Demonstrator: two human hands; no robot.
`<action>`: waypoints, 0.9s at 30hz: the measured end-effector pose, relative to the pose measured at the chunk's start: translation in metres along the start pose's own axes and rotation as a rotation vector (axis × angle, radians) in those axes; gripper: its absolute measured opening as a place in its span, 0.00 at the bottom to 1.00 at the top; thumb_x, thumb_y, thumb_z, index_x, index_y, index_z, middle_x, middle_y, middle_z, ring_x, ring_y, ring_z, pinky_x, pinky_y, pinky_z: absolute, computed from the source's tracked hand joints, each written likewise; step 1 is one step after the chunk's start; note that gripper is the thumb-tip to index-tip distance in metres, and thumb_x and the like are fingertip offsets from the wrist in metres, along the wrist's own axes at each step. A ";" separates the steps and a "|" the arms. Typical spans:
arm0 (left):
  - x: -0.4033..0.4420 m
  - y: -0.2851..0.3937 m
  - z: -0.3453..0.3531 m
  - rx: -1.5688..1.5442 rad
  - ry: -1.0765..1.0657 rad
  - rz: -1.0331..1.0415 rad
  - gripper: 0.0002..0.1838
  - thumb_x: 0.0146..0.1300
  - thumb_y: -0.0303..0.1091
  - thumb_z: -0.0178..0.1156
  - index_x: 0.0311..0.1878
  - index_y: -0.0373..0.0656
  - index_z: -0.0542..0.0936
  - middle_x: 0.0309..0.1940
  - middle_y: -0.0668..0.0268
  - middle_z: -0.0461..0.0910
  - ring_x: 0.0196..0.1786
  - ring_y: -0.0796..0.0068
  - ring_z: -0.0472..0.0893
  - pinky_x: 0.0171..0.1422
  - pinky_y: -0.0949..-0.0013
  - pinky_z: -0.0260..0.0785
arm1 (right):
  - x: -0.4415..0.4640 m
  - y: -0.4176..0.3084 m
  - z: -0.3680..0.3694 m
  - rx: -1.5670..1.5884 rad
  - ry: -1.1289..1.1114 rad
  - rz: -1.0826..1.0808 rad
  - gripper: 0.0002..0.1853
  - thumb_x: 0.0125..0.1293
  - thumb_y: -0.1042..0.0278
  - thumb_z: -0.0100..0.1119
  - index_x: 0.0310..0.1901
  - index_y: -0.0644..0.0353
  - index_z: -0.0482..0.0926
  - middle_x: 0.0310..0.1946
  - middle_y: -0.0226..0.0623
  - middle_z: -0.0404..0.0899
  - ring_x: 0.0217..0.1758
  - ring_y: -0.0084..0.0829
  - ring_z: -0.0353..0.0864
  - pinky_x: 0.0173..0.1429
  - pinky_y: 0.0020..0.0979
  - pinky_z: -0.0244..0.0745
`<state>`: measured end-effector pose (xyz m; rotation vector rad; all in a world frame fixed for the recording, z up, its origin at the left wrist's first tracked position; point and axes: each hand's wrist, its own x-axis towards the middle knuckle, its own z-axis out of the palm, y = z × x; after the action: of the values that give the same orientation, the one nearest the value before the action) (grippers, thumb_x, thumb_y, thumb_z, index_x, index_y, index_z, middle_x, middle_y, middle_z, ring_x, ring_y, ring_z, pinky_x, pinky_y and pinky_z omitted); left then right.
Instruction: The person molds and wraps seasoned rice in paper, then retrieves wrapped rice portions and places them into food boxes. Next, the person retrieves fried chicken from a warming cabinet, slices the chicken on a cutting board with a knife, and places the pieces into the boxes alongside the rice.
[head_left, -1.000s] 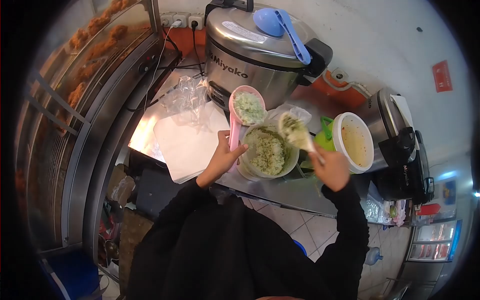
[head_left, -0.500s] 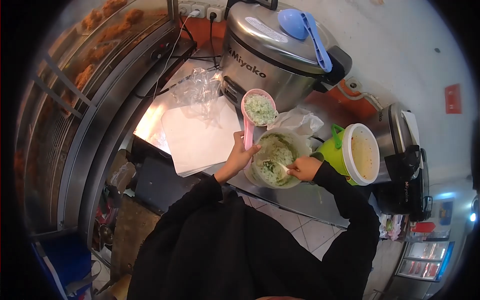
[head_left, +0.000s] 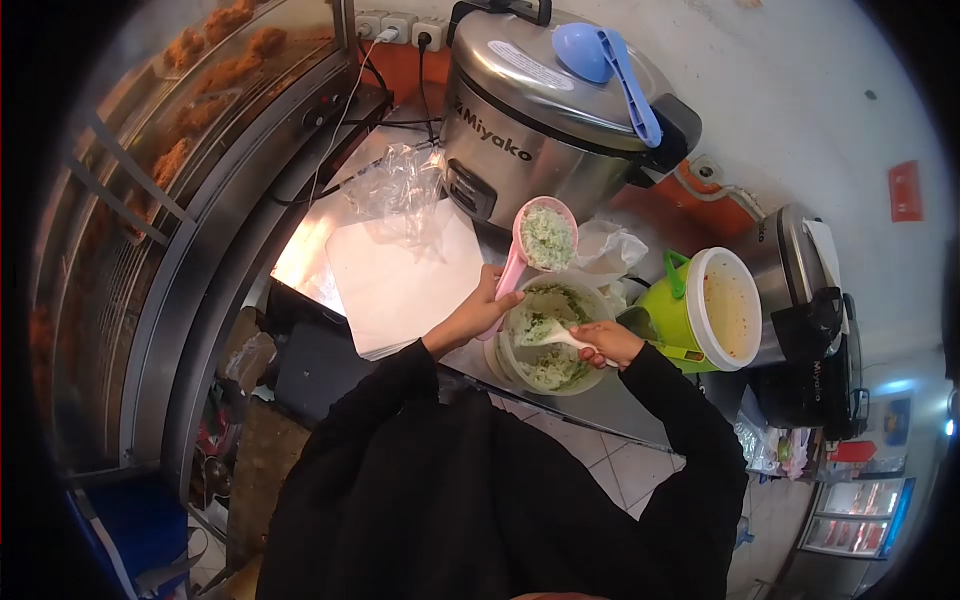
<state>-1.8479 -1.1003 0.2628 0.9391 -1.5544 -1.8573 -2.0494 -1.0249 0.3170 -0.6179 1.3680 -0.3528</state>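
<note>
My left hand (head_left: pixel 478 312) is closed round the handle of a pink rice ladle (head_left: pixel 513 268), whose round bowl is heaped with rice flecked green (head_left: pixel 547 239). In my right hand (head_left: pixel 609 343) is a white rice paddle (head_left: pixel 570 338), its blade bearing a clump of the same rice. The paddle is over the mouth of a whitish tub (head_left: pixel 603 378). More green-flecked rice (head_left: pixel 552 368) lies at the tub's bottom and clings to its inner wall. The pink ladle's bowl hangs above the tub's far rim.
A large steel rice cooker (head_left: pixel 540 165) stands behind, a blue ladle (head_left: pixel 630 88) on its lid. White paper sheets (head_left: pixel 400 285) and clear plastic bags (head_left: pixel 398 190) lie left. A green bucket (head_left: pixel 665 310) stands right, before another cooker (head_left: pixel 795 300). A glass food case (head_left: pixel 200 120) borders the left.
The white paddle has risen from inside the tub with rice on its blade. My left hand has shifted the pink ladle's bowl to the right and slightly nearer.
</note>
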 end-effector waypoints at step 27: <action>-0.051 0.055 0.028 0.201 -0.181 0.047 0.18 0.57 0.33 0.41 0.45 0.32 0.51 0.29 0.48 0.67 0.21 0.63 0.72 0.27 0.62 0.64 | -0.050 0.049 0.045 -1.105 1.136 -0.889 0.21 0.57 0.67 0.45 0.54 0.58 0.60 0.19 0.40 0.66 0.15 0.40 0.68 0.18 0.35 0.63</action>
<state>-1.8407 -1.0541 0.3280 0.8310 -1.8844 -1.8202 -2.0204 -0.9475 0.3312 -2.2059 2.2946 -0.7049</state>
